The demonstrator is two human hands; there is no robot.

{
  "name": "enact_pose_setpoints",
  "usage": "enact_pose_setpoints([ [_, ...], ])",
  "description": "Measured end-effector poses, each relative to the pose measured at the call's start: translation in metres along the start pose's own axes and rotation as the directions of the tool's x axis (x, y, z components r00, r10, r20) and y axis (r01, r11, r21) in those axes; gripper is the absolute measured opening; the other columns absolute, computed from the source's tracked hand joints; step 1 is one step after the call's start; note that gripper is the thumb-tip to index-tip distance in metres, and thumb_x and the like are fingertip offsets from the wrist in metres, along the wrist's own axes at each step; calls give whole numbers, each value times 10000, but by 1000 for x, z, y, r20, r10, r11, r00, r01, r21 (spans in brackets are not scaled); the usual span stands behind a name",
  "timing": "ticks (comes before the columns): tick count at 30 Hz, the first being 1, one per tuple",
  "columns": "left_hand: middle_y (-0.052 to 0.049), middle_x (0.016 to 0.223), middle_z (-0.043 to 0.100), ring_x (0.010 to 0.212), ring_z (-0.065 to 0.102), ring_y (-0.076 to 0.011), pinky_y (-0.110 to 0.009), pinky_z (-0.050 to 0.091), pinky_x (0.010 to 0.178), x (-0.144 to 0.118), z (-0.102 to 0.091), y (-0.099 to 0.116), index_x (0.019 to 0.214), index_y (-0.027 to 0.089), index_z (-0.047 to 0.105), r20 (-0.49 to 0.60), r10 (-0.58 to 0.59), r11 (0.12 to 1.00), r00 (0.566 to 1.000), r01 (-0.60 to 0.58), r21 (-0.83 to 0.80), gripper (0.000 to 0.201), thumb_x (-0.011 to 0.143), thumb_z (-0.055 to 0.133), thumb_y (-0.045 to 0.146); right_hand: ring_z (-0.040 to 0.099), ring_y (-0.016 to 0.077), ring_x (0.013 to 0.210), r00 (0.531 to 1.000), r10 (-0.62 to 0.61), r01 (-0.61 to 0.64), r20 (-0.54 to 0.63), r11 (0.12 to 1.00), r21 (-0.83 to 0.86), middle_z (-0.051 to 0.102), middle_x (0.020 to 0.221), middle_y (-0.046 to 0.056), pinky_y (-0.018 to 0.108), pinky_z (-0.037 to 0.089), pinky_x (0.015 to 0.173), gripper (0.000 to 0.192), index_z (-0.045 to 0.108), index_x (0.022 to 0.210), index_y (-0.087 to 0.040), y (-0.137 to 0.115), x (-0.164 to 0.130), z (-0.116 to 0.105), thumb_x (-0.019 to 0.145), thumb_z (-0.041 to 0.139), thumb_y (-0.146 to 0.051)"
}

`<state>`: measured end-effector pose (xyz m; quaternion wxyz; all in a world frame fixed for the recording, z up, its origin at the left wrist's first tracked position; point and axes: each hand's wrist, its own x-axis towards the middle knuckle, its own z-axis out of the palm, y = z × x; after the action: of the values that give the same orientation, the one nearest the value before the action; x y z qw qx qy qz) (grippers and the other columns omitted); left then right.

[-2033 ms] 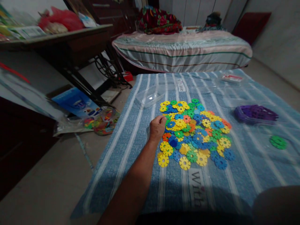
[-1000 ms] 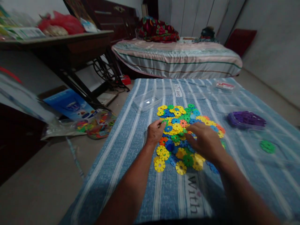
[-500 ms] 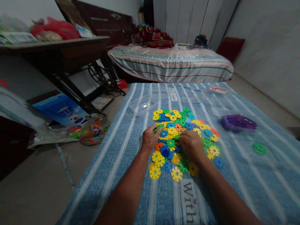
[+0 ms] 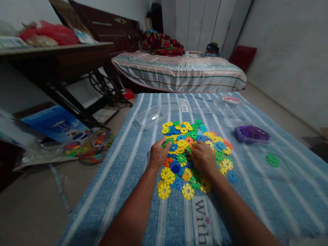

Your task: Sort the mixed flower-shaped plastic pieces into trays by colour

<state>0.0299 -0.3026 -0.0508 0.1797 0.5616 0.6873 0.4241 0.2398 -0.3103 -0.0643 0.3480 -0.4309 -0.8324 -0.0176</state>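
Note:
Notched plastic discs in yellow, green, blue and orange lie in a loose pile (image 4: 182, 145) on the striped cloth. At the pile's left edge, my left hand (image 4: 157, 154) is closed on a green notched disc (image 4: 168, 140), pinched between thumb and fingers. My right hand (image 4: 204, 158) reaches over the middle of the pile with its fingers bent together. A small green notched disc (image 4: 188, 149) shows at its fingertips, partly covered by them. To the right, one more green disc (image 4: 272, 160) lies on a clear plastic lid.
A clear plastic box (image 4: 151, 118) stands behind the pile on the left. On the right is a clear tub of purple pieces (image 4: 252, 134). A clear container with a red-and-white label (image 4: 230, 99) sits at the far right. A bed (image 4: 179, 73) stands beyond the table.
The whole view has shifted a little to the left. My right hand's fingers have moved slightly at the pile, and more of the green disc shows there. My left hand keeps its green disc.

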Motion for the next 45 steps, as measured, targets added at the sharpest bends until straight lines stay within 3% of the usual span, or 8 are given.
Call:
enact_pose_setpoints([
  [9, -16, 835, 746, 798, 669, -216, -285, 512, 747, 7, -1, -1, 878, 208, 727, -29, -16, 1000, 999, 16, 2, 360, 744, 546, 489, 629, 223, 936, 982, -17, 33, -190, 996, 81, 684, 903, 79, 390, 502, 853, 148, 659, 867, -213, 5, -10, -40, 928, 527, -187],
  [14, -28, 871, 753, 822, 678, -228, -291, 520, 765, 9, 0, -4, 899, 203, 732, -33, -25, 1000, 999, 25, 3, 363, 742, 556, 479, 645, 235, 912, 937, 19, -96, -350, 975, -203, 698, 893, 76, 395, 499, 855, 126, 659, 859, -211, 47, -26, -99, 918, 552, -183],
  [17, -39, 910, 752, 842, 677, -230, -301, 516, 793, 7, 1, -3, 915, 193, 733, -34, -22, 1000, 999, 22, 14, 374, 744, 554, 474, 649, 261, 824, 912, 93, -273, -400, 864, -422, 699, 850, 93, 409, 491, 794, 125, 659, 812, -187, 83, -40, -137, 895, 571, -219],
  [20, -39, 872, 750, 817, 672, -222, -293, 513, 770, 6, 1, -2, 911, 196, 734, -25, -20, 999, 999, 20, 27, 365, 752, 548, 467, 637, 284, 772, 881, 132, -383, -454, 763, -521, 684, 801, 105, 414, 472, 738, 125, 662, 807, -175, 102, -51, -152, 859, 585, -259],
  [23, -40, 841, 745, 788, 668, -214, -284, 508, 746, 4, 1, -1, 904, 189, 736, -21, -14, 999, 1000, 15, 41, 374, 757, 543, 474, 631, 254, 764, 907, 135, -305, -399, 863, -402, 678, 798, 85, 387, 477, 737, 145, 651, 807, -190, 88, -54, -134, 884, 558, -272],
  [26, -37, 839, 742, 786, 663, -213, -291, 506, 753, 3, 0, -1, 905, 181, 735, -21, -13, 998, 1000, 14, 54, 380, 758, 542, 474, 636, 223, 818, 954, 133, -179, -267, 972, -155, 679, 849, 71, 369, 505, 773, 161, 642, 823, -210, 51, -50, -99, 922, 519, -239],
  [32, -39, 865, 744, 799, 666, -209, -290, 511, 767, 2, 0, -1, 926, 176, 734, -12, -23, 999, 1000, 24, 42, 375, 770, 546, 461, 608, 233, 979, 997, 19, -10, -79, 994, 111, 668, 929, 78, 398, 512, 877, 174, 654, 869, -216, -12, -37, -46, 931, 497, -175],
  [45, -44, 878, 743, 820, 668, -211, -297, 511, 796, 1, 2, -4, 928, 177, 728, 0, -2, 1000, 1000, 2, 8, 346, 783, 545, 433, 419, 345, 1233, 980, 12, -6, 201, 999, -34, 572, 1188, 139, 489, 416, 967, 113, 676, 939, -193, -40, 0, -11, 852, 672, -264],
])
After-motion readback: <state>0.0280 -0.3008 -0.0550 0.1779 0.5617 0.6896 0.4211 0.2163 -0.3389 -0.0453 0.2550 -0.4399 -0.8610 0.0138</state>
